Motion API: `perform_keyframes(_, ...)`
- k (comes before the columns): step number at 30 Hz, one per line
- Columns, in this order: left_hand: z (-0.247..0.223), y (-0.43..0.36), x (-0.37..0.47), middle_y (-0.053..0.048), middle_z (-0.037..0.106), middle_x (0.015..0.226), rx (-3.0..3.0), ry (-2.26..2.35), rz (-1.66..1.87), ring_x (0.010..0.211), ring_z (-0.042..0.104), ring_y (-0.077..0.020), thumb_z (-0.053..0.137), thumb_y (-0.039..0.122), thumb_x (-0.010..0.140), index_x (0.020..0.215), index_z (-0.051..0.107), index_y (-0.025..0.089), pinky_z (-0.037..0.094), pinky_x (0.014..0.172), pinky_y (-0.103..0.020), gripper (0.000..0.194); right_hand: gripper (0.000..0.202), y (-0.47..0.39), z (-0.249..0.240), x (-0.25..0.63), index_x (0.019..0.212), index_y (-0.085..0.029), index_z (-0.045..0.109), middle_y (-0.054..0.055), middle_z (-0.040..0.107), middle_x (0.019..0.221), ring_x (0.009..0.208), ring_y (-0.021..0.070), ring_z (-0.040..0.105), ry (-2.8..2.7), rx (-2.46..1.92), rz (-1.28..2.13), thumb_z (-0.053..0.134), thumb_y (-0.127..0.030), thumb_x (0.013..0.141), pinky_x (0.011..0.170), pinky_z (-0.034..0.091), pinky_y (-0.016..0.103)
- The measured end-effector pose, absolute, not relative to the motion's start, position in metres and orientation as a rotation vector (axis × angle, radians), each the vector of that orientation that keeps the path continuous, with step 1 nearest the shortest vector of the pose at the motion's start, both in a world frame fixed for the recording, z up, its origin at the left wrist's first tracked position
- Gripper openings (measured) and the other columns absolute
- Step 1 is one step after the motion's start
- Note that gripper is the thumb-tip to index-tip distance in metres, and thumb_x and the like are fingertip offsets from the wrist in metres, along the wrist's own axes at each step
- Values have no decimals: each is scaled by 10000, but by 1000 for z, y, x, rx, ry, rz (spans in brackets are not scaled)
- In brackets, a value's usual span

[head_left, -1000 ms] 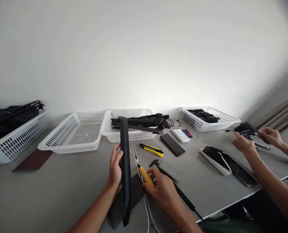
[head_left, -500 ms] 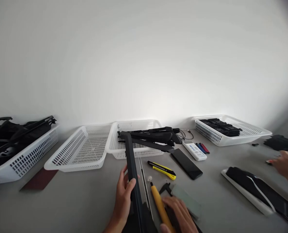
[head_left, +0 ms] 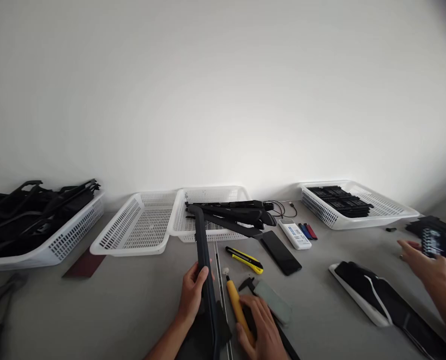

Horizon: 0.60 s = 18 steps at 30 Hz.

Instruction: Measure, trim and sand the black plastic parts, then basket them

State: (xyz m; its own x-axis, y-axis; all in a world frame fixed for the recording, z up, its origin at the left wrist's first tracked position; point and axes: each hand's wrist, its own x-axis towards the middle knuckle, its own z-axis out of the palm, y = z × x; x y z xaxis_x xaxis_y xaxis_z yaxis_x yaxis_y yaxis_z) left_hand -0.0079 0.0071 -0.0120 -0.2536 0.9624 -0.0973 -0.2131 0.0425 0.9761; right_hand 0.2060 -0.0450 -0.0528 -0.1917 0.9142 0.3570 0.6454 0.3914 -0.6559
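Observation:
My left hand point(head_left: 193, 292) is closed round a long black plastic strip point(head_left: 203, 250), which stands up at a tilt and crosses in front of the middle basket's front edge. My right hand point(head_left: 260, 325) lies low on the table, its fingers curled over the yellow handle of a tool point(head_left: 238, 307) with a small pale round tip. Just beyond the right hand are a caliper point(head_left: 247, 284) and a grey-green block point(head_left: 273, 301). A yellow and black cutter point(head_left: 245, 259) lies above them, beside a black phone point(head_left: 281, 252).
White baskets point(head_left: 98, 246) line the wall; the middle one point(head_left: 181, 235) carries black parts, the right one point(head_left: 395, 216) a dark stack. Another person's hand point(head_left: 429, 267) holds a dark part at far right. A black and white item point(head_left: 376, 295) lies nearby.
The view has shifted, bringing more of the left side and of the other person's hand into sight. My right hand has closed further over the yellow handle.

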Motion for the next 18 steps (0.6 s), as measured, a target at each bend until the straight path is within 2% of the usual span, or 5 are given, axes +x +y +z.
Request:
perform_keyframes(3, -6, 9, -4, -26, 676, 680, 888, 1300, 1458, 599, 609, -190, 793, 686, 769, 1081, 792, 141, 505, 577, -283, 628, 261, -48, -49, 200, 1222, -271, 681, 92, 728, 1178, 1097, 289, 699, -1902, -1296, 529, 578, -275, 982, 917, 620, 425)
perform_keyframes(8, 13, 10, -7, -94, 768, 886, 979, 1317, 1437, 999, 706, -314, 859, 640, 701, 976, 809, 166, 550, 833, -339, 550, 185, -51, -38, 214, 1089, -213, 680, 105, 723, 1095, 1058, 286, 668, -1757, -1419, 404, 526, -263, 1000, 928, 574, 448)
perform_keyframes(14, 54, -57, -27, 2, 620, 788, 657, 959, 1458, 835, 619, -196, 803, 530, 887, 1313, 701, 237, 500, 838, -324, 527, 318, -72, -55, 258, 1180, -209, 729, 120, 733, 1151, 1105, 337, 677, -1780, -1726, 404, 538, -353, 971, 981, 530, 492)
perform_keyframes(16, 60, -89, -30, 36, 498, 750, 389, 798, 1546, 685, 522, -130, 775, 484, 924, 1214, 717, 269, 497, 759, -304, 365, 328, -72, -66, 263, 1137, -195, 744, 141, 747, 1105, 1065, 348, 692, -1833, -1730, 421, 506, -359, 983, 968, 528, 493)
perform_keyframes(18, 60, -115, -30, 48, 396, 747, 230, 639, 1590, 559, 391, -75, 744, 521, 937, 877, 678, 213, 470, 647, -272, 320, 321, -68, -73, 265, 1106, -193, 750, 156, 754, 1110, 1076, 365, 686, -1903, -1737, 413, 492, -326, 970, 984, 510, 504)
